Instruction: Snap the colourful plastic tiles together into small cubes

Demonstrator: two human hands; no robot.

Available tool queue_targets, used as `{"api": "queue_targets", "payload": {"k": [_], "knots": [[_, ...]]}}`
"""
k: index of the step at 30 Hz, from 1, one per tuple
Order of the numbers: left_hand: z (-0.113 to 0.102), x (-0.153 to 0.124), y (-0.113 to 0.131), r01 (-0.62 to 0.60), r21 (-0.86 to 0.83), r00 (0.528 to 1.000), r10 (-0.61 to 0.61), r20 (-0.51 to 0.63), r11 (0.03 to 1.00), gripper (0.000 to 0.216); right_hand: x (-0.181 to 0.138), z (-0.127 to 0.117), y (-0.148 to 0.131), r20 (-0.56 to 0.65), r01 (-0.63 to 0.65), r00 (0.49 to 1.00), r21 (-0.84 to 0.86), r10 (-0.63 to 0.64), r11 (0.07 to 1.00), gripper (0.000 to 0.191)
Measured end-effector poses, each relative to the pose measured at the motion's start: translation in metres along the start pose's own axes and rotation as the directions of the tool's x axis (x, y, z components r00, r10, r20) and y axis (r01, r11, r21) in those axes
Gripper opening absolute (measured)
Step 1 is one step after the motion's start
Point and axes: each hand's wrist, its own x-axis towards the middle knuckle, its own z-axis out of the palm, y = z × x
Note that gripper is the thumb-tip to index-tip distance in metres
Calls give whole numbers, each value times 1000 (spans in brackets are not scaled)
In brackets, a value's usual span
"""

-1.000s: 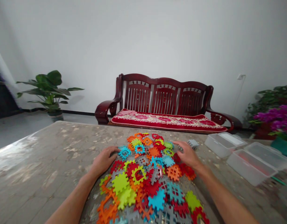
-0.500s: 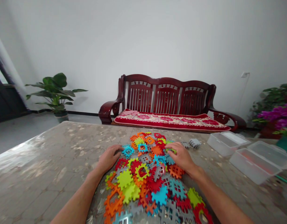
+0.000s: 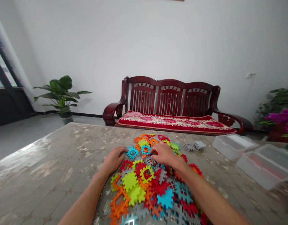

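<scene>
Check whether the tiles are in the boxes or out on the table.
Out: the tiles lie in a loose heap on the table, apart from the boxes at the right.

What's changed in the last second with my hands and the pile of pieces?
Your right hand slid left, from the right edge of the pile by the grey pieces to its far middle. Its fingertips are on pieces there, but a grip is unclear. The left hand stayed on the pile's left edge. Pile, grey pieces and boxes are as before.
</scene>
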Motion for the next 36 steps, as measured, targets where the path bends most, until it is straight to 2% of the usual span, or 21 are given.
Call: {"api": "queue_targets", "payload": {"k": [9,15,24,27,31,34,36], "knots": [[-2,-1,4,12,4,1000,-12,6,1000,33,-4,0,-13,73,13,997,-159,-2,987,31],[-2,-1,5,7,7,1000,-7,5,1000,33,-1,-1,-18,67,-19,997,-120,27,993,13],[0,0,2,-7,13,1000,8,-12,1000,33,2,0,-21,97,-39,994,-155,54,987,15],[-1,-1,2,-4,8,1000,5,-12,1000,33,4,2,-17,92,-53,994,-29,56,998,14],[0,0,2,2,3,1000,-2,-14,1000,33,4,4,-2,25,-106,994,278,103,955,11],[1,0,0,0,-1,1000,0,-16,1000,33,-5,0,20,-99,-72,986,476,135,877,11],[2,1,-2,-1,-7,1000,1,-23,1000,32,-18,-6,42,-215,-45,961,500,175,865,16]]}}
